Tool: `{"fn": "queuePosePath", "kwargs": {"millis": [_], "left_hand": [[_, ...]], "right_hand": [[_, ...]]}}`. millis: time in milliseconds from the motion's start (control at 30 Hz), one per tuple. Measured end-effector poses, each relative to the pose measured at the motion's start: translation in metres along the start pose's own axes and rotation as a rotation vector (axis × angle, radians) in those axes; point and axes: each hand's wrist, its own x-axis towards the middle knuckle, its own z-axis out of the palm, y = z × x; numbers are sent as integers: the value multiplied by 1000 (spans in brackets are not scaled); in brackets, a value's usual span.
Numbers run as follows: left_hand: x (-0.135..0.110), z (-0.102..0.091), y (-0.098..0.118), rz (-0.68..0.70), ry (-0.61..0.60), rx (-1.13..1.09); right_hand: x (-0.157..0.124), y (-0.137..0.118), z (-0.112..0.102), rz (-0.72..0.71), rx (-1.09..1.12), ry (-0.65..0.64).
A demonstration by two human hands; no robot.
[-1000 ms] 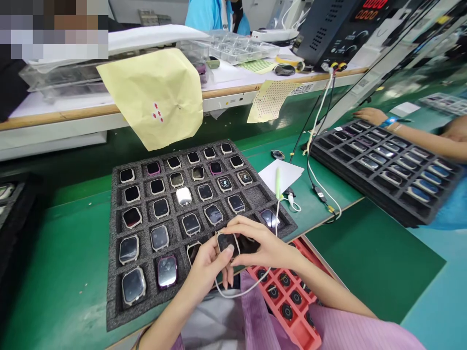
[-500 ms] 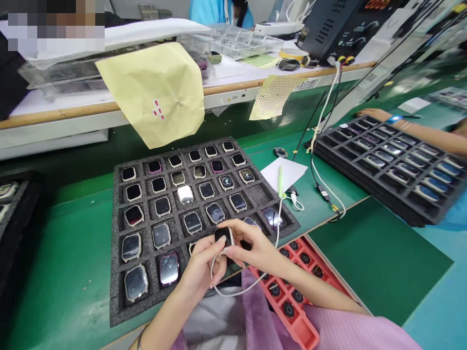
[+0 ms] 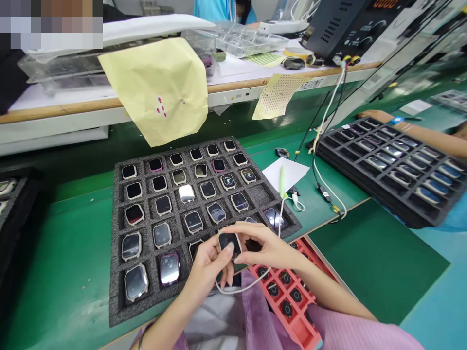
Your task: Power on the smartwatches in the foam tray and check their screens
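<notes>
watch body (image 3: 229, 241) sits pinched between fingertips of both hands, left hand (image 3: 209, 265) and right hand (image 3: 263, 248), above foam tray (image 3: 120, 301).

- a green-matted worktop (image 3: 73, 253) with a pale wooden front edge carries everything here.
- a dark grey foam tray (image 3: 116, 243) of square pockets lies on it at the middle, most pockets filled with smartwatch bodies.
- just right of that tray lies a white sheet of paper (image 3: 292, 170), with a pale green pen (image 3: 281, 181) across it.
- black and white cables (image 3: 321, 187) trail over the mat beside the paper.
- a second black foam tray (image 3: 368, 182) sits at the right.
- another black tray (image 3: 16, 204) shows at the left edge.
</notes>
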Motion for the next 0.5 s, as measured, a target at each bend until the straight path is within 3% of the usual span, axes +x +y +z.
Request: {"fn": "queuePosePath", "kwargs": {"millis": [200,333,500], "left_hand": [[-1,-6,3,25,-166,-103],[-1,-9,3,24,-189,-97],[-5,-6,3,56,-103,26]], "right_hand": [[2,14,12,36,538,-103],[5,18,15,65,531,-30],[4,13,9,55,492,-91]]}}
